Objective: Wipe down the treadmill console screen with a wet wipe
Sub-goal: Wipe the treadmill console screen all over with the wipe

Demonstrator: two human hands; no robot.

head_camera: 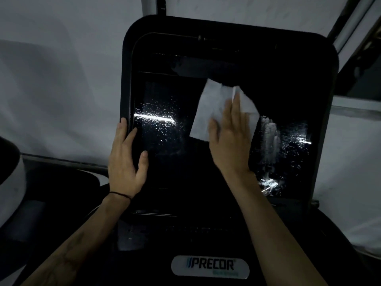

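Treadmill console screen [165,141], dark glass, is filling the centre of the frame inside a black rounded console housing [329,65]; droplets and streaks are catching light at centre left and lower right of the glass. Near items first: Precor badge [210,266] is sitting at bottom centre, just below the console; two bare forearms are rising from the lower corners toward the glass. Left hand [125,159], with a thin black wrist band [120,194], is resting at the left edge of the screen; fingers are extended along the bezel, thumb is lying apart on the glass, nothing is held. Right hand [228,139] is lying flat at centre right of the frame, fingers straight and together, pressing the wet wipe [210,108] against the screen; the wipe, white and creased, is spreading out past the fingertips toward the upper centre. Farther back: a pale wall [61,69] is occupying the upper left; a dark frame bar [348,13] is crossing the upper right corner.
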